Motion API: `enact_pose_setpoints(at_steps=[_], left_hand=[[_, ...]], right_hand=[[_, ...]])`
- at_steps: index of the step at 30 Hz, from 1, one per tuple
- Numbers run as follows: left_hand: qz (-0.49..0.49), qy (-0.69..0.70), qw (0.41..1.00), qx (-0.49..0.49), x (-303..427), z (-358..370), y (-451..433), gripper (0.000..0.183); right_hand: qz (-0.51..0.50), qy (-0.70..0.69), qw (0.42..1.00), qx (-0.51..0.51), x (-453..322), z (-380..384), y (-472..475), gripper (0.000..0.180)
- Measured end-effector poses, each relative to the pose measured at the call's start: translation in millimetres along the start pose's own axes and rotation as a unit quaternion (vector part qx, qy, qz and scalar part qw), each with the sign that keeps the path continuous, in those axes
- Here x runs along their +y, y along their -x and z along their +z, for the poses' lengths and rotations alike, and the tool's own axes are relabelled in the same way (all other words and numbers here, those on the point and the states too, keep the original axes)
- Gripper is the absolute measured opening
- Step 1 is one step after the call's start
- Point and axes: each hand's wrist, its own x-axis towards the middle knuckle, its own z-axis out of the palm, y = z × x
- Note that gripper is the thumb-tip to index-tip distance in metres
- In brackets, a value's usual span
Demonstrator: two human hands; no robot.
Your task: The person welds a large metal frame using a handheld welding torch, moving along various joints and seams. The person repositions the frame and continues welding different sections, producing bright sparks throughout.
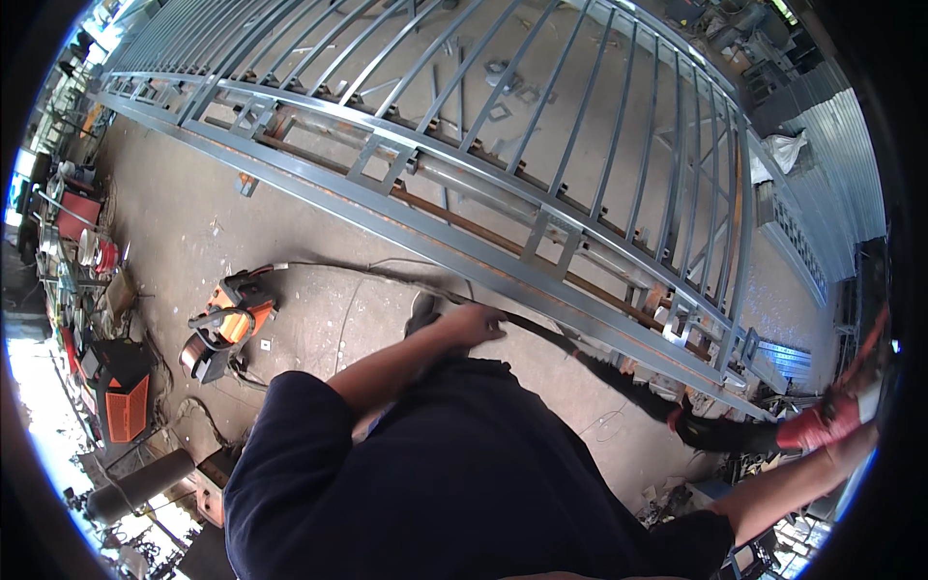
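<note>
A long cable in a black sleeve (616, 375) runs from an orange and black wire feeder (235, 319) on the floor, past my body, to the far right rim. My left hand (475, 326) is at the cable beside my waist, its fingers curled; whether it grips the cable is unclear. On the right, my forearm reaches to the rim, where my right hand (864, 429) is blurred and partly cut off beside a red wrapped section (819, 426) of the cable. Its fingers cannot be made out. A large frame of galvanised steel tubes (406, 138) lies ahead of me.
Steel channel beams (304, 170) edge the frame's near side. An orange and black machine (125, 391) and a dark gas cylinder (141, 484) are at the left. Corrugated metal sheets (834, 181) stand at the right. Thin cables cross the concrete floor, and scrap lies at the lower right.
</note>
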Motion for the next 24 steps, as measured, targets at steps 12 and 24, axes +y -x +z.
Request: enact_pose_setpoints(at_steps=[12,24], left_hand=[[-0.257,-0.242,0.807,0.474,-125,-277,-38,0.089],[-0.342,-0.225,0.861,0.303,-122,-300,-50,0.118]], right_hand=[[0.133,0.089,0.929,-0.334,85,334,18,0.050],[0.251,0.196,0.775,-0.546,177,521,58,0.050]])
